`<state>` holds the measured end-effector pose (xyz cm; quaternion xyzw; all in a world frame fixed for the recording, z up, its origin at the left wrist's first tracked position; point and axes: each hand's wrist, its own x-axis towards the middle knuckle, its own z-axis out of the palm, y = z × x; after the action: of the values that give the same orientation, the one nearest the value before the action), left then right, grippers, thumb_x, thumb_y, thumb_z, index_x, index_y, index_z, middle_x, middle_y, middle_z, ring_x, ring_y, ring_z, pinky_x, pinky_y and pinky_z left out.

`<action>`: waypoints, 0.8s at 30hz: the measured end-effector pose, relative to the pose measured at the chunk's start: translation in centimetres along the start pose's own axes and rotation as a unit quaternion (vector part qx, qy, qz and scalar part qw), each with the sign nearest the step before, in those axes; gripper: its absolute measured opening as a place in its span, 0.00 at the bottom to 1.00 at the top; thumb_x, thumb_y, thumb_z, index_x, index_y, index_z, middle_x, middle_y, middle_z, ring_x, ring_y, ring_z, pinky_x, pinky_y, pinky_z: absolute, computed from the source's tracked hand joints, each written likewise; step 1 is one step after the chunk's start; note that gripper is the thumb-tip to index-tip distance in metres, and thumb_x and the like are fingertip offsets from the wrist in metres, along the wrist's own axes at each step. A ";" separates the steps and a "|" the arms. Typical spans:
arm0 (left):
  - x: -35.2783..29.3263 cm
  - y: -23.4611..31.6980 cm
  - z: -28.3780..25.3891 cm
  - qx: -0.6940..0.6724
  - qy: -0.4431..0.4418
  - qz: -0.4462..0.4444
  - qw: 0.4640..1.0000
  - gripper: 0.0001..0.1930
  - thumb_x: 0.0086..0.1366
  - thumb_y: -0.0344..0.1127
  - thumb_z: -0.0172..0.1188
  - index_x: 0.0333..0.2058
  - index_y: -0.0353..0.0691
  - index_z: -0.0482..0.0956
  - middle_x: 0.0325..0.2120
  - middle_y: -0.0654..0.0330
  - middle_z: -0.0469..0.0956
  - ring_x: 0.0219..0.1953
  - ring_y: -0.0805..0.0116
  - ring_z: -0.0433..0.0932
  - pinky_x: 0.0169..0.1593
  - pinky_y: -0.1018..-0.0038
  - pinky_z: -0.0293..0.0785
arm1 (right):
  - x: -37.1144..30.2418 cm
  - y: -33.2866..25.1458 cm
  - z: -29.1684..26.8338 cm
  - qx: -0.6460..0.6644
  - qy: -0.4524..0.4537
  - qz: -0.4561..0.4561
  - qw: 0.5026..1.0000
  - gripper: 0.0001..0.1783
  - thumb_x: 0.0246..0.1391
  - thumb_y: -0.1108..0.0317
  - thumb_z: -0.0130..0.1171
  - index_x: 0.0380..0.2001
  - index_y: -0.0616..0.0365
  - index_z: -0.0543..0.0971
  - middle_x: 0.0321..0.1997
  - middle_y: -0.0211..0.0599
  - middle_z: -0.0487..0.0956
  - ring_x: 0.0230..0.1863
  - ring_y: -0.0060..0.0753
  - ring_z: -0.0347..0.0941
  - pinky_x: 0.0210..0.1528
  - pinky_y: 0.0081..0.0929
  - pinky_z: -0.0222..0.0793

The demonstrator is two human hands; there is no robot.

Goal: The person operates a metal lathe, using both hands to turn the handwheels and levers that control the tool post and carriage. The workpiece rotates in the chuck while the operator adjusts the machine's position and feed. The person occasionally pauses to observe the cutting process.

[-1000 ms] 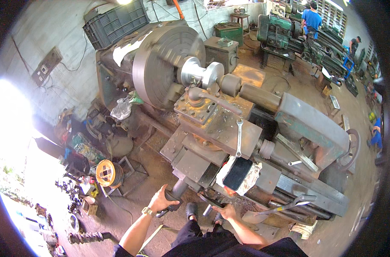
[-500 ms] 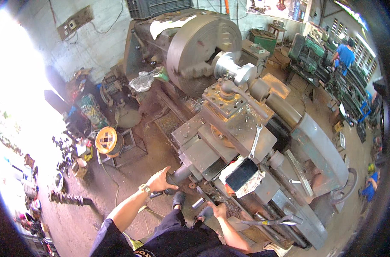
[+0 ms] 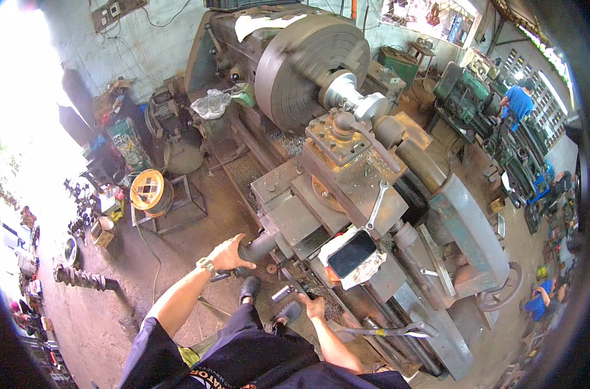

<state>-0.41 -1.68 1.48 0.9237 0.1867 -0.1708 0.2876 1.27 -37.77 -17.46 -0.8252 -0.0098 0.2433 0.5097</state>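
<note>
My left hand [image 3: 229, 254], with a watch at the wrist, is curled against the end of the cross-slide crank hub [image 3: 260, 247] on a large lathe. A dark handle [image 3: 220, 277] sticks out below it. My right hand [image 3: 313, 307] is closed around a metal lever low on the carriage, beside a short shiny cylindrical grip [image 3: 283, 294]. Ahead, a big lathe chuck [image 3: 298, 78], blurred at its jaws, holds a bright turned metal workpiece [image 3: 348, 94]. The tool post [image 3: 339, 139] stands close to the workpiece, clamp handle on top.
A combination wrench [image 3: 377, 206] and a phone [image 3: 352, 255] on a rag lie on the carriage. The tailstock [image 3: 467, 227] stands at right. An orange-topped drum [image 3: 150, 189] and a coarse-threaded screw shaft [image 3: 81, 277] are on the left floor. A person in blue [image 3: 519, 100] works far right.
The whole view has shifted slightly, so the lathe's near parts sit further left. Both hands keep their places on the controls. The chuck's blurred jaws show at a different angle.
</note>
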 end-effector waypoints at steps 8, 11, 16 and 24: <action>-0.1 0.1 -0.3 -0.016 -0.013 0.007 1.000 0.63 0.41 0.68 0.74 0.68 0.35 0.56 0.60 0.38 0.68 0.62 0.44 0.69 0.65 0.57 0.66 | 0.3 0.9 0.0 0.022 -0.013 0.010 1.000 0.30 0.47 0.41 0.70 0.29 0.64 0.85 0.27 0.36 0.84 0.31 0.29 0.78 0.38 0.34 0.71; -0.1 0.0 -0.2 -0.020 -0.017 0.008 1.000 0.63 0.41 0.68 0.74 0.68 0.34 0.56 0.61 0.38 0.68 0.63 0.44 0.68 0.65 0.57 0.65 | 0.7 1.7 -0.1 0.015 -0.047 0.055 0.997 0.37 0.44 0.37 0.70 0.41 0.64 0.83 0.39 0.48 0.85 0.43 0.45 0.82 0.48 0.38 0.72; 0.0 -0.4 0.0 -0.016 -0.014 0.004 1.000 0.64 0.41 0.69 0.74 0.68 0.34 0.55 0.60 0.37 0.68 0.63 0.43 0.68 0.65 0.57 0.66 | 1.1 2.1 -0.2 0.023 -0.082 0.052 0.995 0.39 0.45 0.34 0.67 0.42 0.64 0.83 0.40 0.51 0.84 0.46 0.47 0.81 0.50 0.39 0.71; -0.1 -0.3 -0.1 -0.022 -0.015 0.010 1.000 0.63 0.40 0.69 0.74 0.67 0.34 0.57 0.60 0.38 0.69 0.61 0.43 0.70 0.63 0.57 0.68 | 0.6 0.0 -1.2 -0.042 -0.115 0.097 0.988 0.48 0.46 0.26 0.61 0.49 0.64 0.81 0.48 0.57 0.81 0.54 0.53 0.77 0.57 0.41 0.67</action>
<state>-0.62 -1.39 1.46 0.9162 0.1771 -0.1778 0.3124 2.26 -38.58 -17.27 -0.8092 0.0014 0.3847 0.4441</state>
